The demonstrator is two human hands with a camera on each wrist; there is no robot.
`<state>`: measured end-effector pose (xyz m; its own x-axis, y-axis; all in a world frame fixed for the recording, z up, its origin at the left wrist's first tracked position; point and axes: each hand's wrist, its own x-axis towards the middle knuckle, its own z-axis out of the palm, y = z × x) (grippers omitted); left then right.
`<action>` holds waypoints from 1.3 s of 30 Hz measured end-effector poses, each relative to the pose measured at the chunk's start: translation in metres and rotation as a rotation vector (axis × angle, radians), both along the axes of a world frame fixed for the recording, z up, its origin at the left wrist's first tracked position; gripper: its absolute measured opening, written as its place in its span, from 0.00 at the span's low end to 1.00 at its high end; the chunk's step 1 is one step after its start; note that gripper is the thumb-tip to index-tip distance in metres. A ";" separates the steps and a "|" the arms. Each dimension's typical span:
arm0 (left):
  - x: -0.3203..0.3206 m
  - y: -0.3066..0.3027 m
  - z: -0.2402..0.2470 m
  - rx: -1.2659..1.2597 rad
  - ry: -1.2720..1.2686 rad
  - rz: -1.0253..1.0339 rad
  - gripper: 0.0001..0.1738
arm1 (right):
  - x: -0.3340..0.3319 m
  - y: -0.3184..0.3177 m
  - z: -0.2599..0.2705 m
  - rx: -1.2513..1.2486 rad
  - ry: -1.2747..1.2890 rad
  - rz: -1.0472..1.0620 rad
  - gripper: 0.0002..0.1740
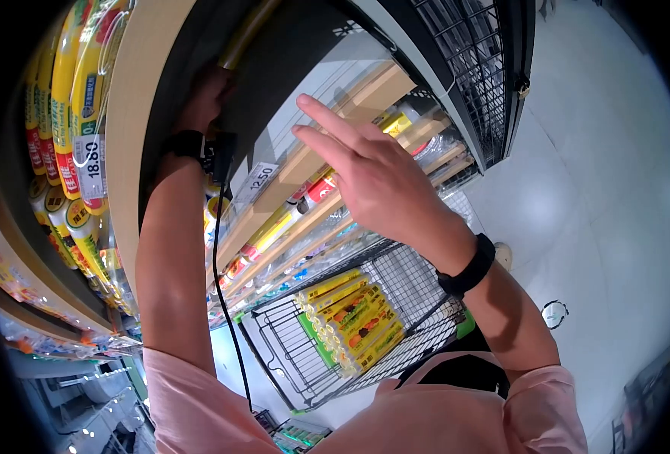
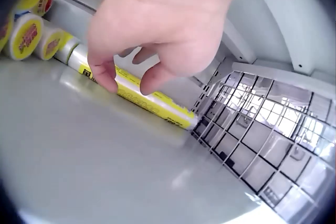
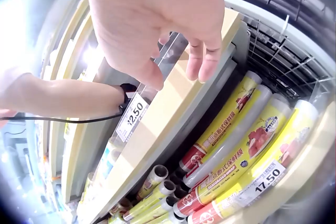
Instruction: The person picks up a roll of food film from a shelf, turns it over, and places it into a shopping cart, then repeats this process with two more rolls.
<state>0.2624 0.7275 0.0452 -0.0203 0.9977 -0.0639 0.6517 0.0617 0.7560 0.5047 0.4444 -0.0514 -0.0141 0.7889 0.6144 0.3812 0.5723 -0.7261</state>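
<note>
My left hand [image 1: 208, 94] reaches into a dark shelf in the head view. In the left wrist view this hand [image 2: 160, 22] is over a yellow and white roll [image 2: 157, 104] lying on the grey shelf surface [image 2: 115, 150]. Its thumb and a finger curve down at the roll with a gap between them; whether they touch it I cannot tell. My right hand [image 1: 384, 178] hangs over the wooden shelf edge with two fingers extended. The right wrist view shows that hand [image 3: 157, 19] above the edge [image 3: 157, 119], holding nothing.
Several yellow rolls [image 1: 354, 318] lie in a wire cart [image 1: 274, 344] below. More rolls [image 2: 26, 37] lie at the shelf's left in the left wrist view. A wire mesh side [image 2: 257, 129] bounds the right. Price tags [image 3: 133, 116] line the shelf edges. A cable hangs beside my left arm.
</note>
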 end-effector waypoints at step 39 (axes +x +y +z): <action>0.038 -0.080 0.030 0.023 0.940 -0.080 0.37 | -0.004 -0.006 0.006 0.043 0.201 0.078 0.25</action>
<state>0.3003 0.6470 0.0748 0.0151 0.9992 -0.0363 0.9965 -0.0180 -0.0811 0.5002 0.4388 -0.0452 0.0521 0.7631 0.6441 0.1841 0.6266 -0.7573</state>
